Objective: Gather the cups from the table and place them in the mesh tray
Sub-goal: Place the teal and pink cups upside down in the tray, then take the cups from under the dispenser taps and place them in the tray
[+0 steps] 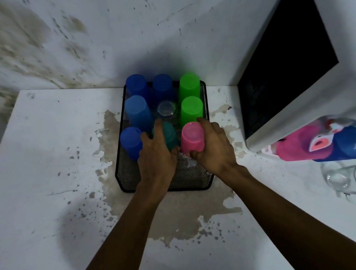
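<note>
Both hands set cups in the black mesh tray.
Left hand, grip closed around the teal cup; right hand closed around the pink cup.

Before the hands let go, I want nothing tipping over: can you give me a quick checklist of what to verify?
1. Pink cup inside the mesh tray, upside down: ok.
2. Right hand grips the pink cup: ok.
3. Left hand on the teal cup: ok.
4. Teal cup seated flat: cannot tell, hand covers it.
5. All cups gathered: not ok, clear glasses remain on the table.
</note>
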The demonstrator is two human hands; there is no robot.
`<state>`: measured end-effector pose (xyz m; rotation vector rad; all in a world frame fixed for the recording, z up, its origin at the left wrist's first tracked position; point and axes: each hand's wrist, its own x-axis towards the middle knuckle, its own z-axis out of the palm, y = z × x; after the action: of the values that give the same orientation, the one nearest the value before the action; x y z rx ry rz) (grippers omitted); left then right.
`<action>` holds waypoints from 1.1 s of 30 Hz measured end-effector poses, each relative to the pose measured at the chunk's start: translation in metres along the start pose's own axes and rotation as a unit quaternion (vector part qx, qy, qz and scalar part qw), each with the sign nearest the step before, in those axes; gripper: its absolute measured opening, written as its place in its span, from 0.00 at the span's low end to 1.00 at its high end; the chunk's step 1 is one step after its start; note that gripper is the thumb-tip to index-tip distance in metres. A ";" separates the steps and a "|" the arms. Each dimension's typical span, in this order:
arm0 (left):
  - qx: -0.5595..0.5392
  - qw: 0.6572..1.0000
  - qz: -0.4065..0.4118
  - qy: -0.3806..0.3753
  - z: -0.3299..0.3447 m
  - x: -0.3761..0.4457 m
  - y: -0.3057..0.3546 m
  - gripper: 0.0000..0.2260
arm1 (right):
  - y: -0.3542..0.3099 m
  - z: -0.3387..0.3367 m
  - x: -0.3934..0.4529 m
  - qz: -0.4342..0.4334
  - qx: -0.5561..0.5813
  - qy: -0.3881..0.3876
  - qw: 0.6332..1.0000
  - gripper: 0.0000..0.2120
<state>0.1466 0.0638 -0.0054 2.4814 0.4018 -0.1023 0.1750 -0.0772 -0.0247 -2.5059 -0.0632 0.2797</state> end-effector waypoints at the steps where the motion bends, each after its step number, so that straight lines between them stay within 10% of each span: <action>1: 0.022 1.000 0.000 -0.006 -0.002 -0.003 0.003 0.40 | 0.002 -0.001 -0.003 0.001 0.006 0.005 1.000 0.43; 10: -0.022 0.989 0.097 0.106 0.011 -0.068 0.038 0.30 | 0.042 -0.029 -0.079 0.037 0.111 0.102 0.988 0.31; 16: -0.100 0.977 0.185 -0.019 0.075 -0.108 0.076 0.22 | 0.106 -0.052 -0.131 0.176 0.166 0.189 0.952 0.23; 24: -0.195 0.969 0.120 -0.089 0.145 -0.108 0.150 0.34 | 0.158 -0.107 -0.127 0.244 0.225 0.347 0.877 0.32; 33: -0.231 0.965 0.096 -0.083 0.193 -0.082 0.196 0.39 | 0.196 -0.141 -0.080 0.242 0.294 0.350 0.856 0.35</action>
<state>0.1327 -0.2212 -0.0371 2.0181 0.0958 -0.1211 0.1236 -0.3257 -0.0123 -1.8285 0.8296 -0.3838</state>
